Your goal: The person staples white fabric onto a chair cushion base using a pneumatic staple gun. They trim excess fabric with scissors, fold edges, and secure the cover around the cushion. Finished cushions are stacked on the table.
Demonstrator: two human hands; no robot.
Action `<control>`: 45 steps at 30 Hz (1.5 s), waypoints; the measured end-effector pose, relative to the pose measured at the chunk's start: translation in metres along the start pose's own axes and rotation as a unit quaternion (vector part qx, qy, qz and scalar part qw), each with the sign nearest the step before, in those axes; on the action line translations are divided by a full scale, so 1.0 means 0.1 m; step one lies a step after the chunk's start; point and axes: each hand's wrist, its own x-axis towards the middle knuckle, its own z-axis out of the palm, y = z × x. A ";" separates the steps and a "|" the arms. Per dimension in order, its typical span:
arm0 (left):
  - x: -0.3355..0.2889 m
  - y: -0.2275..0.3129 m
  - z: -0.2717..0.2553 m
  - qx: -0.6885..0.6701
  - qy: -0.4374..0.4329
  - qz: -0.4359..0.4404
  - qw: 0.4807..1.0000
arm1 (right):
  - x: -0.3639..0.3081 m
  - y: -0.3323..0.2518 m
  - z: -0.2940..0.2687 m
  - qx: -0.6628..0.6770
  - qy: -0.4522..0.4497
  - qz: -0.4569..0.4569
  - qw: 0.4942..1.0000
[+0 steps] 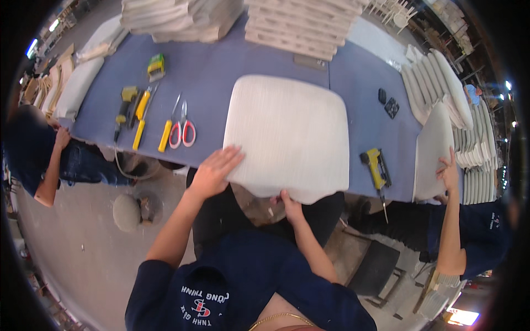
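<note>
A pale, cloth-covered chair seat pad [287,132] lies in front of me on the blue-covered table, its front edge jutting past the table's edge. My left hand [218,170] rests on the pad's near left corner, fingers stretched flat over the cloth. At the front edge, my right hand [290,207] grips the pad with the thumb up against the rim; its other fingers are mostly hidden. Left of the pad lie red-and-white scissors [183,128] and a yellow-handled tool [165,135]. On the right is a yellow staple gun [377,170].
Another staple gun [126,105], yellow-handled tools and a green-yellow box [156,67] lie at the left. Stacked pads [301,25] stand along the back. Small black items [391,107] sit at right. Co-workers are on both sides; the right one's hand [449,172] touches another pad [433,151].
</note>
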 end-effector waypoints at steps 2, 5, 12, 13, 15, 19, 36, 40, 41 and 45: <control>-0.13 -0.02 0.07 0.001 0.015 -0.041 0.999 | -0.07 -0.17 0.07 0.007 0.005 0.015 1.000; -0.39 0.09 0.22 -0.028 0.074 -0.144 0.986 | -0.09 -0.06 0.05 0.008 0.052 -0.032 0.998; -1.22 0.33 0.41 -0.036 0.073 -0.254 0.964 | -0.15 -0.29 0.11 0.035 -0.004 0.001 0.999; -1.32 0.37 0.42 -0.051 0.062 -0.262 0.962 | -0.13 -0.26 0.10 0.025 -0.010 -0.001 1.000; -1.46 0.43 0.39 -0.059 0.041 -0.258 0.964 | -0.09 -0.23 0.09 0.008 -0.019 -0.006 1.000; -1.48 0.50 0.26 -0.058 0.033 -0.249 0.966 | -0.10 -0.20 0.15 -0.001 -0.015 -0.041 0.999; -0.62 0.25 0.40 -0.131 0.177 -0.311 0.924 | -0.94 -1.44 -0.46 -0.174 0.168 -0.146 0.959; 0.16 0.00 0.12 -0.142 0.181 -0.265 0.936 | -0.51 -1.46 -1.07 -0.173 0.330 -0.221 0.901; 0.39 -0.01 0.06 -0.119 0.164 -0.256 0.945 | -0.37 -1.58 -1.13 -0.233 0.341 -0.238 0.879; 0.84 -0.28 0.42 -0.021 0.034 -0.269 0.962 | 0.31 -1.88 -1.29 -0.459 0.317 -0.224 0.800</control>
